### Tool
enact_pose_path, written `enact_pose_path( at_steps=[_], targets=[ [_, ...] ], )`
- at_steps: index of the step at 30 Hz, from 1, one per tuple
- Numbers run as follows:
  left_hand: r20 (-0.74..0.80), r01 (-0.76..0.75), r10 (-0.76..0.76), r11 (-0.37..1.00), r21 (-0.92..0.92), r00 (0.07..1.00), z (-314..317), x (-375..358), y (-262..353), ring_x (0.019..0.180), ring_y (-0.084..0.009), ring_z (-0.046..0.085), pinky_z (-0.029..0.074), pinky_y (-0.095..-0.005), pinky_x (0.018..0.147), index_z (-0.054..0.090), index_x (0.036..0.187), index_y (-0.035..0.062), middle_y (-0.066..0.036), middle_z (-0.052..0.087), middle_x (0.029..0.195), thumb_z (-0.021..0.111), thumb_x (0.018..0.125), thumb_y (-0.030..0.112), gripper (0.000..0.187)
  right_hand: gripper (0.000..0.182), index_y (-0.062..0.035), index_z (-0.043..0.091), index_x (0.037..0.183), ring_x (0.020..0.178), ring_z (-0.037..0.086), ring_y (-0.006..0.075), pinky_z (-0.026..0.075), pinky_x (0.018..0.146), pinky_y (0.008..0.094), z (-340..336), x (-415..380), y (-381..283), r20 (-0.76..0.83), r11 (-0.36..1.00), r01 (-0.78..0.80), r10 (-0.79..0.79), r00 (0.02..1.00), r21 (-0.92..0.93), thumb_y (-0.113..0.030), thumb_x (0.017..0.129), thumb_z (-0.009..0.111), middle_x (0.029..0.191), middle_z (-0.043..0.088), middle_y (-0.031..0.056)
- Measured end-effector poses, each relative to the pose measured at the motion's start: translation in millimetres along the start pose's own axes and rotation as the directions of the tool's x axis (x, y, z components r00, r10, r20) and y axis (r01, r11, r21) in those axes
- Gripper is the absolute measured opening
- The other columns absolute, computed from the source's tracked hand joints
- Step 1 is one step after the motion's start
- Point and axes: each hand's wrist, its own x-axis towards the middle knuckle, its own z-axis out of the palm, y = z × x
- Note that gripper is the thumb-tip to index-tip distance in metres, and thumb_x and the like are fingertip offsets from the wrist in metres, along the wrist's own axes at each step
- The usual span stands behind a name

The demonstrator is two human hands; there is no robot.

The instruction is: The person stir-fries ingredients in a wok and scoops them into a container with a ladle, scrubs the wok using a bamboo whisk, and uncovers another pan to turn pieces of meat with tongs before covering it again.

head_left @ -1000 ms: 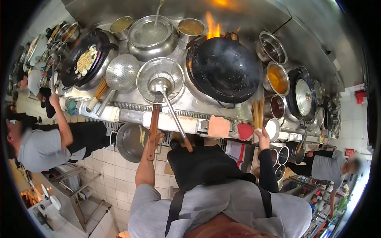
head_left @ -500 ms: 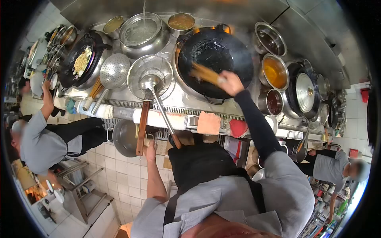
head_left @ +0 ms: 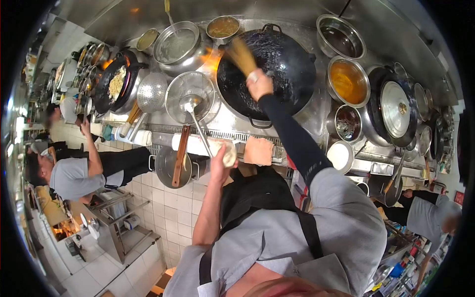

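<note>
My right hand (head_left: 260,85) grips a bamboo wok brush (head_left: 241,55); its bristles, blurred by motion, are over the left rim of a large black wok (head_left: 292,74). The wok's inside looks wet, with flames at its left edge. My left hand (head_left: 218,166) is closed around a pale, rounded thing (head_left: 229,155) whose kind I cannot make out, in front of the stove edge. Near that hand lie a steel ladle (head_left: 190,103) in a wire strainer (head_left: 173,94) and the strainer's wooden handle (head_left: 180,158).
Left of the wok stand a water pot (head_left: 175,44) and a perforated skimmer (head_left: 151,91). To its right are bowls of orange liquid (head_left: 348,81) and dark sauce (head_left: 348,122). A co-worker (head_left: 79,175) stands at the left beside a wok of food (head_left: 117,83); another person (head_left: 428,213) is at the right.
My right hand and the brush have swung left and away from me, from mid-wok to its left rim. My left hand has risen to the right, from beside the grey pot to the stove edge.
</note>
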Motion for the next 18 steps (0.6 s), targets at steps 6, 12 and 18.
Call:
enact_pose_path(
  at_steps=[6,12,18],
  targets=[
    [-0.12,0.166,-0.166,0.986,-0.015,0.979,86,75,-28,0.074,-0.0202,0.065,0.051,-0.0326,0.059,0.061,0.112,0.0111,-0.005,0.067,0.089,0.045,0.105,0.063,0.055,0.021,-0.0043,0.067,0.103,0.09,0.071,0.046,0.056,0.081,0.0548,-33,1,15,0.191,0.989,0.129,-0.113,0.975,-0.072,-0.016,0.086,0.067,0.09,0.072,0.0268],
    [-0.292,0.071,-0.061,0.997,0.024,0.955,128,128,-44,0.066,-0.0216,0.064,0.047,-0.0302,0.045,0.062,0.103,0.0005,-0.01,0.066,0.086,0.061,0.099,0.036,0.036,0.024,-0.009,0.068,0.107,0.087,0.068,0.0489,0.054,0.077,0.0559,-37,-36,7,0.323,0.971,0.237,-0.212,0.922,-0.04,-0.023,0.087,0.07,0.09,0.071,0.0272],
    [-0.21,0.033,0.037,0.948,0.317,0.977,47,167,9,0.062,-0.023,0.061,0.048,-0.0307,0.044,0.063,0.108,-0.0021,-0.013,0.064,0.089,0.07,0.085,0.018,0.031,0.031,-0.0077,0.07,0.114,0.085,0.07,0.046,0.056,0.078,0.0574,-106,-16,46,0.406,0.887,0.308,-0.155,0.901,-0.345,-0.016,0.085,0.063,0.089,0.072,0.0261]
  ],
)
